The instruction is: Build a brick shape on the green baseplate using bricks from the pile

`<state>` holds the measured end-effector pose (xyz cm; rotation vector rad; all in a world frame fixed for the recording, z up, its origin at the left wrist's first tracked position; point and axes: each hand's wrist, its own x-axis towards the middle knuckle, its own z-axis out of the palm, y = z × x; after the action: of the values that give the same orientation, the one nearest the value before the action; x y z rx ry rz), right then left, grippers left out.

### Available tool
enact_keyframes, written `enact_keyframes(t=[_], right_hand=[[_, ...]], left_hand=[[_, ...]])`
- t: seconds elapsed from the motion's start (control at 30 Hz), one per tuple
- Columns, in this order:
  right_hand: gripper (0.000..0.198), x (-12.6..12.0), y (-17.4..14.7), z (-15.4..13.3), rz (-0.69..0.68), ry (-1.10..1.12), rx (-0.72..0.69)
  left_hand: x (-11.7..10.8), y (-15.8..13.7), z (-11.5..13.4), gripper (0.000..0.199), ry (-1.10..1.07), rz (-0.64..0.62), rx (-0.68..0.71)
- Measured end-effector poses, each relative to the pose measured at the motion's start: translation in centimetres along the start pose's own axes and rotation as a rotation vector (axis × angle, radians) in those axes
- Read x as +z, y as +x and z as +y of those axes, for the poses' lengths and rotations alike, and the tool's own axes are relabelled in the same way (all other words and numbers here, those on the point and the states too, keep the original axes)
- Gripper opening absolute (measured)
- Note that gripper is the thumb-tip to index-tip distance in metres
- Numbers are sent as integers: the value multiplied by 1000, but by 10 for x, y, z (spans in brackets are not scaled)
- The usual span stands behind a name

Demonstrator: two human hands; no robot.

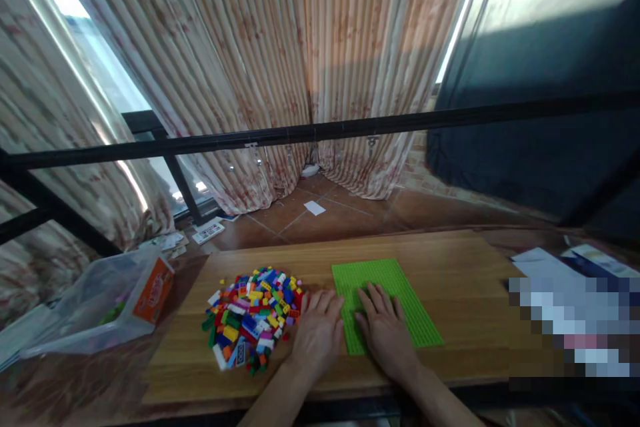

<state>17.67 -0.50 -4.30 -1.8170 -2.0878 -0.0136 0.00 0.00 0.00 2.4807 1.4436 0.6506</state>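
Observation:
A bright green studded baseplate (411,303) lies flat on the wooden table (473,280). My right hand (384,323) rests on it, palm down with the fingers spread. Just left of the plate, my left hand (320,323) lies flat, its fingers stretched out and its right side at the plate's left edge. Close by that hand's left side is a heap of small toy bricks (253,313) in many colours, loosely piled. I see nothing held in either hand.
A clear plastic box (90,320) with an orange label stands left of the table, a few pieces inside. A dark metal bar (345,128) runs across beyond the table, before curtains (240,47). Papers (550,267) lie at the right; part of that side is pixelated.

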Motion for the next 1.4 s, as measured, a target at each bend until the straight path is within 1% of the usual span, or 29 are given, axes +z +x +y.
enact_keyframes(t=[0.07,0.17,0.27,0.33,0.47,0.6,0.7,0.77,0.83,0.9,0.97,1.03,1.1,1.17,1.27,1.4], right_hand=[[45,7,-6,-5,19,-17,-8],[43,11,-10,-15,36,-31,-6],[42,11,-7,-24,36,-42,22],[41,10,-3,-27,20,-39,10],[41,9,5,-23,-12,-25,-38],[41,8,11,-17,-5,-16,-41],[40,4,17,-20,22,52,-39],[40,1,21,-27,41,139,-47],[40,-2,24,-34,54,242,-61],[40,-3,24,-41,68,336,-78],[38,-2,23,-45,85,406,-90],[36,-1,20,-48,87,459,-95],[36,1,17,-50,77,494,-93],[36,3,15,-53,51,513,-94],[37,3,12,-59,27,533,-94],[36,3,12,-65,34,564,-109]], left_hand=[[5,6,-8,35,52,-33,-10],[8,11,-19,29,93,-49,-18],[7,14,-26,24,105,-47,-21],[4,14,-30,21,112,-42,-32],[-2,11,-35,17,117,-18,-86],[-7,5,-34,16,57,10,-110],[-18,3,-39,20,-14,86,-157],[-34,-2,-51,25,-73,179,-222],[-56,-11,-70,29,-145,321,-327],[-80,-28,-92,29,-232,432,-486],[-100,-52,-111,27,-338,385,-606],[-113,-77,-122,27,-369,336,-671],[-115,-100,-124,27,-357,285,-722],[-110,-114,-120,29,-330,254,-750],[-97,-119,-112,31,-211,250,-783],[-88,-107,-105,29,-23,252,-845]])
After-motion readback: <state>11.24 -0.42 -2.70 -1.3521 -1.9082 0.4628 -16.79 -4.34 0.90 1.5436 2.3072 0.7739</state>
